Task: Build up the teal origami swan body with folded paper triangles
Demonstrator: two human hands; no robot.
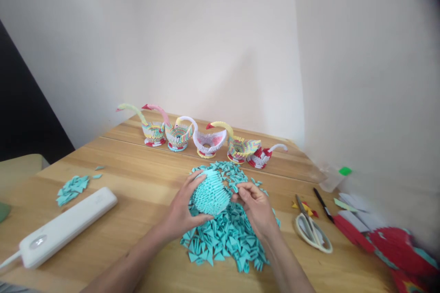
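Observation:
My left hand (181,210) cups a round teal body made of folded paper pieces (210,193), fingers wrapped round its left and lower side. Against the body's right edge, my right hand (256,206) pinches a small teal folded piece (235,188). Both hands hover just above a big heap of loose teal folded triangles (227,238) on the wooden table (144,201).
Several finished paper swans (206,139) stand in a row at the table's back. A smaller teal pile (72,189) and a long white device (65,226) lie left. Scissors (311,229), a black pen (322,203), red paper strips (354,229) and a white board (371,100) are right.

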